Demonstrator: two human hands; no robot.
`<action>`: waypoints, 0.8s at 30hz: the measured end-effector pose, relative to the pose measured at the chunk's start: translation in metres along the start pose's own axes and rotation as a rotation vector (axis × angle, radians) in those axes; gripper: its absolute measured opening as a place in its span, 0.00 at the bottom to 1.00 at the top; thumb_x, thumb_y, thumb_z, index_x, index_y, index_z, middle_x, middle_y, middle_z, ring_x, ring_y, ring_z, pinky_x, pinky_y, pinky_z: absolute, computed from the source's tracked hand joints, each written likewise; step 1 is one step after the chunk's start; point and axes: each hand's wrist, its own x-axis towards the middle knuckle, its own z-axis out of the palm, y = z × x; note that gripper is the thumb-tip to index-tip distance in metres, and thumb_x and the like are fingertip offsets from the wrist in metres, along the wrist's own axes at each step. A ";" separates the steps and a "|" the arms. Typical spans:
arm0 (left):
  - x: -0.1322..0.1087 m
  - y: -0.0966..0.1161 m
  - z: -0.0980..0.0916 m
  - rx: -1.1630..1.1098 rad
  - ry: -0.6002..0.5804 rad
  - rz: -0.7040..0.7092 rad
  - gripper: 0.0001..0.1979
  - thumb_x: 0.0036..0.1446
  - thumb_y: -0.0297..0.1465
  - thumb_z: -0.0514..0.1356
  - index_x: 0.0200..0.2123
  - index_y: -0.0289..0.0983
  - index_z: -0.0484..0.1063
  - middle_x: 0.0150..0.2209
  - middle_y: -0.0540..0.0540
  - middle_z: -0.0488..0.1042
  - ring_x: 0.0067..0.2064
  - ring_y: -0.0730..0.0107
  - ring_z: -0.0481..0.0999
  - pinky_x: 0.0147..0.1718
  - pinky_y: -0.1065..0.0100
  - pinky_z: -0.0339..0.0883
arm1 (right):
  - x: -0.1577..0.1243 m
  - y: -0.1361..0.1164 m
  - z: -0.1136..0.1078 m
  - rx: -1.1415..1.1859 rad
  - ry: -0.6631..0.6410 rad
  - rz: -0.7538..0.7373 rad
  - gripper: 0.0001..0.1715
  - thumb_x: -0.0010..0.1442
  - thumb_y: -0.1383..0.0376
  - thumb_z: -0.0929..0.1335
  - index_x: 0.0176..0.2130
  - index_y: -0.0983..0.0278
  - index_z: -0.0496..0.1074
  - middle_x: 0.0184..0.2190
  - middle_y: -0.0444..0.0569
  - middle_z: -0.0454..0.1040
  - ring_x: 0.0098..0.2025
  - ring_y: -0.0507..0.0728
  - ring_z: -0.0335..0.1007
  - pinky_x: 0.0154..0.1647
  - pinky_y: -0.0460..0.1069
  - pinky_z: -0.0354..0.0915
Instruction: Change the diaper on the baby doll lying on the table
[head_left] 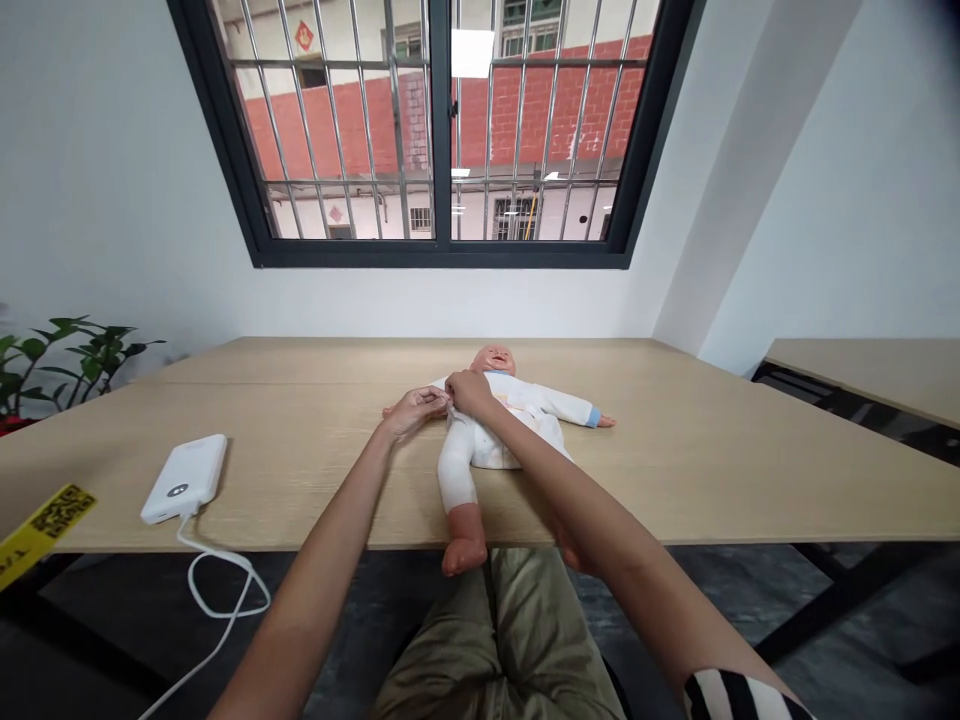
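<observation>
A baby doll lies on its back on the table, head toward the window. It wears a white garment with a blue collar and a blue cuff. One bare foot hangs past the table's front edge; the other leg is mostly hidden behind my right forearm. At the side of the doll's chest, my left hand is closed in a pinch on the garment's edge. My right hand is bent over the chest right beside it, fingers closed on the same cloth. The fingertips are partly hidden.
A white power bank with a white cable dangling over the front edge lies at the left of the table. Leaves of a plant show at far left, near a yellow tag. A barred window faces me.
</observation>
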 end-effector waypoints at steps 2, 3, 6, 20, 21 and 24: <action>0.002 0.001 0.002 0.079 -0.004 0.012 0.18 0.40 0.40 0.73 0.31 0.34 0.76 0.29 0.49 0.74 0.32 0.72 0.71 0.38 0.68 0.64 | 0.000 0.005 0.002 0.057 -0.005 -0.017 0.10 0.54 0.72 0.68 0.35 0.67 0.79 0.36 0.55 0.80 0.39 0.59 0.74 0.38 0.49 0.62; 0.003 0.002 0.003 0.122 -0.006 0.034 0.18 0.41 0.41 0.72 0.31 0.34 0.77 0.30 0.48 0.74 0.34 0.71 0.72 0.39 0.68 0.63 | 0.000 0.010 0.003 0.127 0.006 -0.029 0.12 0.55 0.72 0.67 0.38 0.66 0.79 0.36 0.54 0.80 0.38 0.58 0.75 0.38 0.48 0.62; 0.007 0.006 0.010 0.213 -0.044 0.113 0.17 0.44 0.41 0.71 0.32 0.35 0.78 0.40 0.43 0.77 0.45 0.63 0.73 0.46 0.65 0.62 | 0.000 0.036 0.000 0.452 0.149 -0.036 0.17 0.57 0.72 0.66 0.46 0.67 0.76 0.39 0.52 0.79 0.39 0.54 0.75 0.41 0.46 0.65; 0.031 0.008 0.053 0.316 -0.265 0.048 0.17 0.47 0.43 0.68 0.33 0.34 0.76 0.36 0.45 0.77 0.40 0.65 0.72 0.45 0.66 0.61 | -0.071 0.104 -0.009 0.868 0.012 -0.079 0.22 0.51 0.56 0.74 0.43 0.66 0.77 0.44 0.52 0.77 0.47 0.59 0.72 0.53 0.54 0.64; 0.032 0.008 0.054 0.343 -0.281 0.051 0.17 0.47 0.42 0.68 0.33 0.35 0.77 0.36 0.45 0.77 0.41 0.64 0.72 0.46 0.66 0.61 | -0.071 0.102 -0.006 0.879 0.025 -0.096 0.21 0.51 0.58 0.73 0.43 0.66 0.76 0.44 0.52 0.77 0.48 0.59 0.72 0.53 0.54 0.64; 0.035 0.008 0.057 0.408 -0.332 0.060 0.17 0.44 0.42 0.69 0.32 0.35 0.78 0.38 0.44 0.77 0.43 0.62 0.73 0.48 0.64 0.61 | -0.068 0.101 0.001 0.882 0.064 -0.091 0.17 0.54 0.64 0.71 0.44 0.67 0.76 0.44 0.53 0.77 0.47 0.58 0.72 0.52 0.54 0.65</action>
